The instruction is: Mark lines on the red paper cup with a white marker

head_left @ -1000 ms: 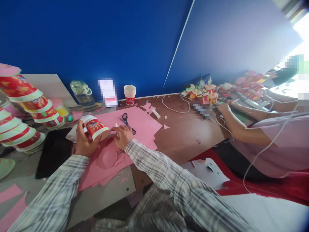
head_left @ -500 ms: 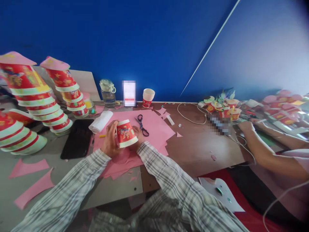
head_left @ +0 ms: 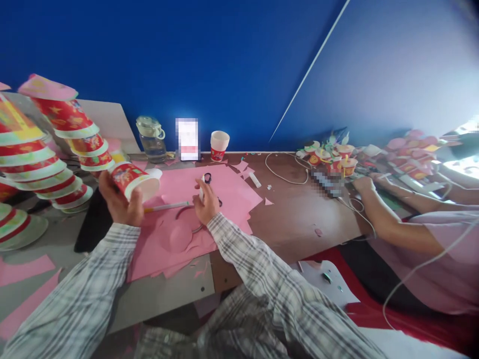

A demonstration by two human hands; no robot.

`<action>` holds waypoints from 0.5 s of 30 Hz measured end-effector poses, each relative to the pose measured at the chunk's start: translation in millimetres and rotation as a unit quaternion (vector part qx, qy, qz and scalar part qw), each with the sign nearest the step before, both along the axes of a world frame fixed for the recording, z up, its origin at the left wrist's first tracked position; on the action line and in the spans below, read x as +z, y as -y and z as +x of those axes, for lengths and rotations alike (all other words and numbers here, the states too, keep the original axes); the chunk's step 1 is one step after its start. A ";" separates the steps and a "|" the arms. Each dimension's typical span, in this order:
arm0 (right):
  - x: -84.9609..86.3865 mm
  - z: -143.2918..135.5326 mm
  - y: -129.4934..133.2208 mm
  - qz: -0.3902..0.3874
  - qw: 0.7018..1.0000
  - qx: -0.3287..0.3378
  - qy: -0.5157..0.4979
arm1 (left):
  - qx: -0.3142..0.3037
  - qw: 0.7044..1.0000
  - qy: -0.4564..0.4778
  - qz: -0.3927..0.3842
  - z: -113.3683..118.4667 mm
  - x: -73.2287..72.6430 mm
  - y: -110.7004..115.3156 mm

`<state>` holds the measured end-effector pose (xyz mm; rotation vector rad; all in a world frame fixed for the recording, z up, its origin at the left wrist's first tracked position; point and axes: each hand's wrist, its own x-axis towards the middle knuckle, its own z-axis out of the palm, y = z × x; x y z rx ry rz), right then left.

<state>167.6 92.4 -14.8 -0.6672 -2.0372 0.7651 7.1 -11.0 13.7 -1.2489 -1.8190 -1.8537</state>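
Observation:
My left hand (head_left: 123, 202) grips a red paper cup (head_left: 129, 178) with a white rim, tipped on its side so its mouth faces right. It is over the left part of the pink paper sheets (head_left: 232, 192). Above the middle of these sheets, my right hand (head_left: 207, 203) has its fingers bent around a small white object (head_left: 202, 187), mostly hidden. Scissors (head_left: 208, 177) lie behind that hand, only their dark handles partly showing. Between my hands is a pen-like stick (head_left: 168, 206), yellow and white with a green end. A round pink piece (head_left: 175, 237) lies nearer to me.
Stacks of red cups (head_left: 80, 119) with pink cone tops stand at left, near a black phone (head_left: 90, 224). A water jug (head_left: 151, 142), a lit screen (head_left: 187, 139) and an upright cup (head_left: 219, 147) line the wall. A co-worker's arm (head_left: 396, 219) rests on the table at right.
My left hand has carried the cup left and tipped its mouth to the right. My right hand has come away from the cup and now shows a white object. The view has turned slightly right.

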 end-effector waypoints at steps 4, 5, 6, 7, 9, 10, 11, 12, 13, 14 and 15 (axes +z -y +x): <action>3.4 0.1 -0.5 -0.036 0.999 -0.001 -0.004 | 0.000 0.999 -0.017 -0.032 -4.1 -4.0 -2.0; 3.3 -0.1 -0.3 -0.038 0.999 0.003 -0.002 | -0.009 0.998 -0.034 -0.049 -1.7 -6.4 -2.1; 3.0 -0.2 0.1 -0.037 0.999 0.005 0.001 | -0.024 0.997 -0.049 -0.061 1.6 -8.9 -2.1; 2.6 -0.2 0.5 -0.033 0.999 0.006 0.004 | -0.038 0.995 -0.064 -0.070 5.1 -11.2 -1.9; 1.9 0.1 1.2 -0.022 1.000 0.004 0.007 | -0.059 0.989 -0.102 -0.094 11.8 -15.0 -1.4; 1.5 0.3 1.5 -0.018 1.000 0.004 0.005 | -0.064 0.984 -0.123 -0.108 14.3 -16.4 -1.0; 1.1 0.4 1.7 -0.016 1.000 0.006 0.001 | -0.064 0.980 -0.142 -0.121 16.1 -17.4 -0.7; 0.6 0.4 2.0 -0.017 1.000 0.010 -0.004 | -0.065 0.977 -0.155 -0.131 17.2 -18.3 -0.5; 0.2 0.2 2.2 -0.024 1.000 0.015 -0.008 | -0.068 0.974 -0.164 -0.138 17.8 -18.9 -0.3; -0.3 -0.3 2.3 -0.037 0.999 0.020 -0.012 | -0.072 0.972 -0.172 -0.143 18.0 -19.4 -0.2; -0.8 -1.0 2.4 -0.058 0.998 0.021 -0.015 | -0.074 0.970 -0.179 -0.147 18.0 -19.8 -0.2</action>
